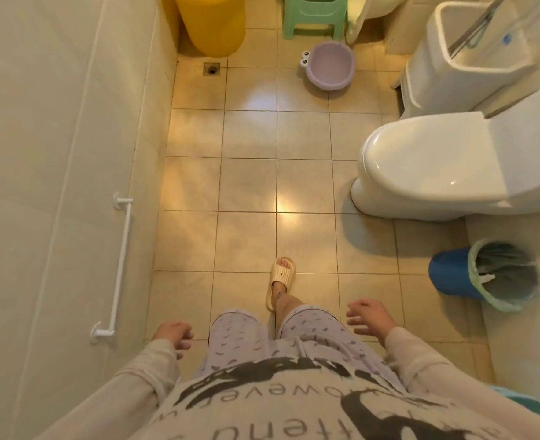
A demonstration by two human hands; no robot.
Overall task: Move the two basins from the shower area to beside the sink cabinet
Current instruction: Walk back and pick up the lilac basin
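Note:
A small lilac basin (329, 65) with a pair of cartoon eyes on its left rim stands on the floor tiles at the far end, in front of a green stool (313, 16). Only this one basin shows clearly; a teal edge (522, 400) at the bottom right is too cut off to identify. My left hand (174, 335) hangs by my left hip, fingers loosely curled, holding nothing. My right hand (370, 316) hangs by my right hip with fingers spread and empty. Both hands are far from the basin.
A yellow bucket (213, 23) stands at the far left beside a floor drain (211, 69). A white toilet (433, 166) juts in from the right, with a white washer-like tub (465, 58) behind it. A blue bin (484, 274) with a liner lies right. A white grab rail (119, 268) is on the left wall.

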